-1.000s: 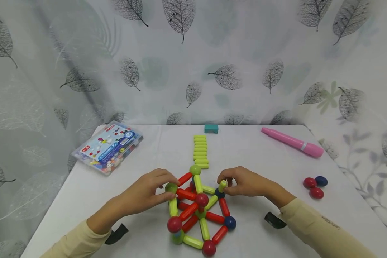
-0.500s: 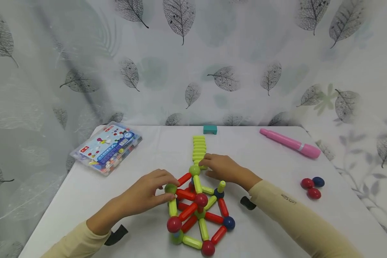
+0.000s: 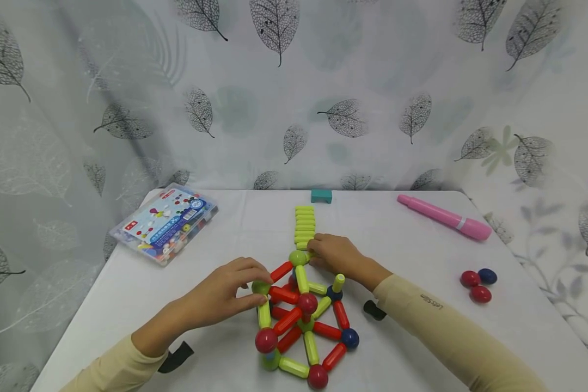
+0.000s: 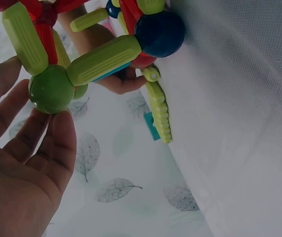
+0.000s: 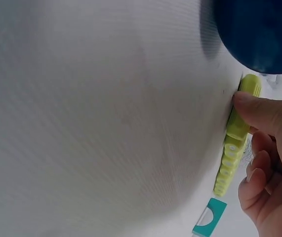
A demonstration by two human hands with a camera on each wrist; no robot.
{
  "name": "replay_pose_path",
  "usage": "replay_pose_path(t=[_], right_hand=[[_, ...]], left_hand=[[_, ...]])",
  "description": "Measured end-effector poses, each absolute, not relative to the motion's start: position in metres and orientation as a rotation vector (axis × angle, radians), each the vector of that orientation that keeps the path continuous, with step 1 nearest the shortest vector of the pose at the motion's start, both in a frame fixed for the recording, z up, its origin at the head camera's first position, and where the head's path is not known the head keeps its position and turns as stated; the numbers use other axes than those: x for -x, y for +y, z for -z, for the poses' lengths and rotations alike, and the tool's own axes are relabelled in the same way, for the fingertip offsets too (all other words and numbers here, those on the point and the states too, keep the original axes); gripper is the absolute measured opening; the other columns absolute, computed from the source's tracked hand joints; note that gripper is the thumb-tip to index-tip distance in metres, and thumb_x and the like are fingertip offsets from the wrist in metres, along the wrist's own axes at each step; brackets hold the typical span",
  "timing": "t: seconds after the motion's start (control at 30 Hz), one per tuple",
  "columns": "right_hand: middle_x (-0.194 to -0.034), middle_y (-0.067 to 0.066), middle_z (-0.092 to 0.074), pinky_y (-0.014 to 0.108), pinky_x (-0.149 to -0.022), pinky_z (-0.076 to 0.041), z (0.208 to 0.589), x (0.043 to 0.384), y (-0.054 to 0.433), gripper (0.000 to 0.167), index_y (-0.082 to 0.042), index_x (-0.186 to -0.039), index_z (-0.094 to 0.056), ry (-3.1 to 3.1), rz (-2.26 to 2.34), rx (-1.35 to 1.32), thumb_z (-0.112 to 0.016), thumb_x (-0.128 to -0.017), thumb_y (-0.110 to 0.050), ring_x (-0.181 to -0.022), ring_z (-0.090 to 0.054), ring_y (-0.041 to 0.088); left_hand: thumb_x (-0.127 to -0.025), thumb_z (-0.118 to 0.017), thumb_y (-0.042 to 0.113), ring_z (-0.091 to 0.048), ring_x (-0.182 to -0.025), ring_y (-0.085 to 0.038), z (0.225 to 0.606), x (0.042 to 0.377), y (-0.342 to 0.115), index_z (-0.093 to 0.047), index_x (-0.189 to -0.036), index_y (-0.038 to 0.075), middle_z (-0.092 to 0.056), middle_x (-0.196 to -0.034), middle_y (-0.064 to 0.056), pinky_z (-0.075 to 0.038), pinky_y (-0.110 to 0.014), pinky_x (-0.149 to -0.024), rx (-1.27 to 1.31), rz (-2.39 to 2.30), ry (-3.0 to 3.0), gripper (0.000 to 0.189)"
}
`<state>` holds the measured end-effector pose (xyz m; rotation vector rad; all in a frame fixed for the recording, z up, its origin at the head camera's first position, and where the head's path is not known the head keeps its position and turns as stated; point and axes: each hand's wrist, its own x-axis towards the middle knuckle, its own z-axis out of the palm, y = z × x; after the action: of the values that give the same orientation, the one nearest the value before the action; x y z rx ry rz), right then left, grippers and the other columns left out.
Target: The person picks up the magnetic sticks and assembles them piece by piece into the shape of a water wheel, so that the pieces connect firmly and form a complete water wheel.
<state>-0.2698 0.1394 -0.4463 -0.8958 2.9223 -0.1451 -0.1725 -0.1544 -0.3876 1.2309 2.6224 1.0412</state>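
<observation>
Wears a long beige left sleeve (image 3: 115,365) and matching right sleeve (image 3: 451,337), with small dark lettering (image 3: 431,301) on the latter and a small black piece (image 3: 176,357) beside each. Leaves left hand (image 3: 232,286) and right hand (image 3: 335,253) bare.

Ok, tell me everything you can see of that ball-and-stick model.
The ball-and-stick model joins red, green and dark blue balls with red and yellow-green rods; a light blue piece shows between two balls at lower left. It looks like shiny plastic and stands on the white table, built in tiers. At its right, one yellow-green rod sticks up from a dark blue ball, top end free. The left hand holds a green ball at its left.
</observation>
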Motion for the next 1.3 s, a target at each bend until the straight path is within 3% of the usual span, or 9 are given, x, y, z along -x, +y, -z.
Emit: replay_pose_path(t=[0.27, 0.4, 0.5, 0.67, 0.87, 1.1, 1.2, 1.3], right_hand=[[-0.092, -0.007, -0.06, 0.024, -0.068, -0.05, 0.43, 0.271, 0.163, 0.019, -0.019, -0.106, -0.074, 2.924, 0.213, 0.965, -0.078, -0.091, -0.031, -0.079, -0.053, 0.009], [-0.091, -0.007, -0.065, 0.026, -0.066, -0.05, 0.403, 0.265, 0.187, 0.014, -0.018, -0.1, -0.07, 2.865, 0.507, 0.941, -0.078, -0.092, -0.025, -0.077, -0.054, 0.01], [-0.092, -0.01, -0.066, 0.027, -0.066, -0.051, 0.383, 0.252, 0.2, 0.015, -0.019, -0.105, -0.071, 2.757, 0.692, 0.973, -0.078, -0.092, -0.023, -0.077, -0.055, 0.01], [-0.098, -0.014, -0.064, 0.026, -0.075, -0.055, 0.364, 0.22, 0.2, 0.021, -0.023, -0.112, -0.076, 2.596, 0.641, 1.244, -0.078, -0.091, -0.021, -0.087, -0.057, 0.005], [-0.098, -0.012, -0.062, 0.02, -0.074, -0.054, 0.36, 0.198, 0.183, 0.022, -0.022, -0.111, -0.077, 2.526, 0.531, 1.431, -0.08, -0.089, -0.02, -0.089, -0.053, 0.003], [-0.106, -0.012, -0.063, 0.022, -0.077, -0.055, 0.359, 0.194, 0.185, 0.033, -0.023, -0.12, -0.074, 2.554, 0.552, 1.338, -0.082, -0.088, -0.024, -0.092, -0.058, 0.004], [-0.11, -0.013, -0.064, 0.023, -0.076, -0.055, 0.353, 0.195, 0.207, 0.04, -0.023, -0.125, -0.071, 2.642, 0.61, 1.234, -0.083, -0.087, -0.027, -0.091, -0.059, 0.005], [-0.104, -0.01, -0.067, 0.024, -0.068, -0.054, 0.346, 0.198, 0.248, 0.039, -0.019, -0.123, -0.072, 2.85, 0.6, 1.036, -0.083, -0.087, -0.027, -0.084, -0.059, 0.007]], left_hand=[[-0.091, -0.078, 0.021, -0.058, -0.115, -0.009, 0.388, 0.172, -0.154, -0.07, -0.116, 0.024, -0.063, -0.12, 0.012, -0.055, -0.03, -0.095, -1.26, -1.035, 2.623, 0.027], [-0.091, -0.079, 0.02, -0.058, -0.116, -0.009, 0.388, 0.171, -0.154, -0.07, -0.116, 0.024, -0.063, -0.121, 0.012, -0.056, -0.031, -0.094, -1.248, -1.035, 2.621, 0.027], [-0.091, -0.079, 0.019, -0.058, -0.116, -0.01, 0.388, 0.17, -0.155, -0.07, -0.116, 0.024, -0.064, -0.121, 0.012, -0.057, -0.033, -0.093, -1.243, -1.039, 2.619, 0.027], [-0.091, -0.079, 0.019, -0.058, -0.116, -0.011, 0.388, 0.169, -0.155, -0.071, -0.116, 0.024, -0.064, -0.122, 0.011, -0.057, -0.035, -0.093, -1.256, -1.045, 2.618, 0.027], [-0.091, -0.079, 0.019, -0.058, -0.117, -0.011, 0.387, 0.169, -0.155, -0.071, -0.115, 0.023, -0.064, -0.122, 0.011, -0.056, -0.03, -0.094, -1.259, -1.045, 2.628, 0.026], [-0.091, -0.078, 0.02, -0.058, -0.117, -0.011, 0.388, 0.169, -0.157, -0.07, -0.116, 0.024, -0.064, -0.123, 0.011, -0.056, -0.031, -0.093, -1.252, -1.051, 2.625, 0.026], [-0.091, -0.078, 0.02, -0.058, -0.117, -0.011, 0.389, 0.169, -0.157, -0.07, -0.116, 0.024, -0.063, -0.123, 0.011, -0.056, -0.03, -0.093, -1.261, -1.052, 2.625, 0.026], [-0.092, -0.078, 0.021, -0.058, -0.117, -0.011, 0.389, 0.17, -0.157, -0.07, -0.116, 0.024, -0.063, -0.123, 0.011, -0.056, -0.03, -0.094, -1.272, -1.046, 2.628, 0.025]])
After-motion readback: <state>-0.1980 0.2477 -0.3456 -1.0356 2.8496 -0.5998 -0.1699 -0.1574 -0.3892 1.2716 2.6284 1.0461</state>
